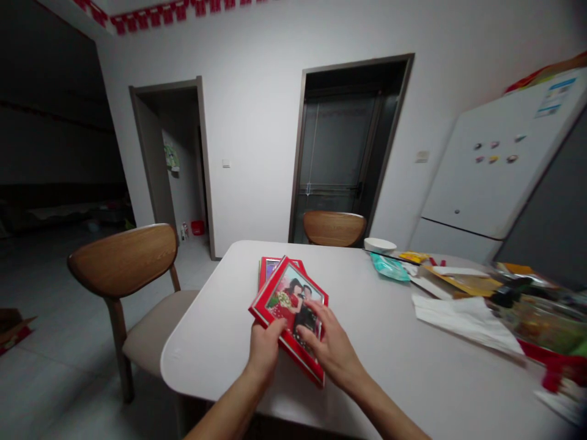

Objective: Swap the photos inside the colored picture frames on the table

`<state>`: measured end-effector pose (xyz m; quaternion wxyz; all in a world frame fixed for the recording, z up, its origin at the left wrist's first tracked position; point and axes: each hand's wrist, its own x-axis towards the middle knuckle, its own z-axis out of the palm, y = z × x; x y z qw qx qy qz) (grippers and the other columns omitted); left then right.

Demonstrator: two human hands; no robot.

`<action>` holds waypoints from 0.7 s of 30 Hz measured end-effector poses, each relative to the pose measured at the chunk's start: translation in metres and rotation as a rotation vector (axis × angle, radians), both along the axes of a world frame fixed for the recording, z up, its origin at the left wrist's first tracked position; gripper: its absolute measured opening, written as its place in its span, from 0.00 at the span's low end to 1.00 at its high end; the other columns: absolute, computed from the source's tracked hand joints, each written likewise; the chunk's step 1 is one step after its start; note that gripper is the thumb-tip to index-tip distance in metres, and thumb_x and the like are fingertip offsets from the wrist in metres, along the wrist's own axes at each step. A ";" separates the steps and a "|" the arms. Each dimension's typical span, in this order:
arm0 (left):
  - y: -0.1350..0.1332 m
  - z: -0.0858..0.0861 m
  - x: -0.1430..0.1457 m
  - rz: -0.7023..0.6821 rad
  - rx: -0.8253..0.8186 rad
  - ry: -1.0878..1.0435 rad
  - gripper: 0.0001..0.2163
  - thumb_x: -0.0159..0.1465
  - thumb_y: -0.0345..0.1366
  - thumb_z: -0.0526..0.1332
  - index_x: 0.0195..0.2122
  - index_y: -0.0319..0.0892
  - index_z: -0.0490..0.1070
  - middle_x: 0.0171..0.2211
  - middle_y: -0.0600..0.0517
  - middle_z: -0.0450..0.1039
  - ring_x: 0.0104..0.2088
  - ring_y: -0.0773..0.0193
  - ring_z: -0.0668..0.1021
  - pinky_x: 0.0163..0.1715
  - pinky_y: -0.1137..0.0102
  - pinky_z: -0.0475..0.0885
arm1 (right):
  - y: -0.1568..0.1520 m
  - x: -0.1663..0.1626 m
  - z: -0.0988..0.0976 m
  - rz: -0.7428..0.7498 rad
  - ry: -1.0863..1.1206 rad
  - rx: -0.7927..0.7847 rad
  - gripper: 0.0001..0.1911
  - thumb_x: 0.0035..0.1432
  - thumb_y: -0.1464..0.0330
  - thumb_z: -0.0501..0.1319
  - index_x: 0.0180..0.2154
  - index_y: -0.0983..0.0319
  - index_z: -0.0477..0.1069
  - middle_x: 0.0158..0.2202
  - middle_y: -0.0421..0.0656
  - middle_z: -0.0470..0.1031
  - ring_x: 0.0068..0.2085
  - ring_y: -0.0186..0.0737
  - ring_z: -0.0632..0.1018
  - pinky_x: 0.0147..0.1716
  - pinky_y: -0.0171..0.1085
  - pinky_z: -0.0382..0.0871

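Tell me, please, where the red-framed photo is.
Head view, centre: the red-framed photo is held by the left hand and right hand over the table, overlapping a second red frame.

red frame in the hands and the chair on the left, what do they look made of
Red frame: glossy red border, likely plastic or lacquered board; its edge catches light. Chair: wooden backrest with visible grain, satin sheen; seat looks like beige padded fabric or leather, unclear which.
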<state>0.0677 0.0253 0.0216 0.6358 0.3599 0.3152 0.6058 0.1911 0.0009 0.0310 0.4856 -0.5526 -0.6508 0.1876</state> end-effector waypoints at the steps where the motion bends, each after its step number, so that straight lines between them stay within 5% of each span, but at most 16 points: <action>1: -0.012 0.006 -0.004 -0.004 0.056 0.071 0.11 0.47 0.29 0.61 0.34 0.38 0.71 0.30 0.49 0.75 0.31 0.58 0.76 0.33 0.68 0.70 | -0.005 0.003 0.005 -0.021 0.153 -0.061 0.26 0.48 0.58 0.54 0.49 0.58 0.58 0.51 0.48 0.60 0.51 0.46 0.62 0.48 0.45 0.57; 6: -0.063 0.026 -0.021 -0.050 0.701 0.761 0.19 0.52 0.27 0.55 0.47 0.43 0.64 0.43 0.48 0.71 0.40 0.57 0.73 0.42 0.67 0.67 | -0.034 0.020 0.026 0.028 0.822 -0.231 0.30 0.50 0.51 0.48 0.54 0.53 0.49 0.52 0.46 0.62 0.49 0.45 0.67 0.39 0.45 0.65; 11: -0.080 -0.001 -0.022 -0.012 1.277 1.181 0.25 0.50 0.30 0.55 0.52 0.38 0.57 0.47 0.38 0.66 0.41 0.50 0.72 0.38 0.60 0.70 | -0.049 0.029 0.025 0.159 0.976 -0.350 0.26 0.50 0.58 0.52 0.52 0.56 0.55 0.44 0.46 0.71 0.41 0.45 0.73 0.35 0.43 0.68; 17: -0.084 -0.041 -0.011 0.060 1.331 1.494 0.15 0.58 0.35 0.51 0.47 0.46 0.62 0.45 0.45 0.69 0.34 0.55 0.74 0.29 0.64 0.72 | -0.038 0.036 -0.007 0.235 0.760 -0.486 0.23 0.46 0.67 0.53 0.48 0.62 0.61 0.37 0.45 0.75 0.35 0.43 0.76 0.32 0.40 0.69; 21: -0.083 -0.048 -0.007 -0.062 1.284 1.567 0.12 0.60 0.35 0.50 0.46 0.46 0.62 0.46 0.48 0.68 0.37 0.56 0.72 0.35 0.65 0.71 | -0.019 0.046 -0.038 -0.015 0.331 -0.403 0.27 0.41 0.71 0.52 0.48 0.62 0.61 0.39 0.44 0.74 0.37 0.42 0.75 0.37 0.40 0.67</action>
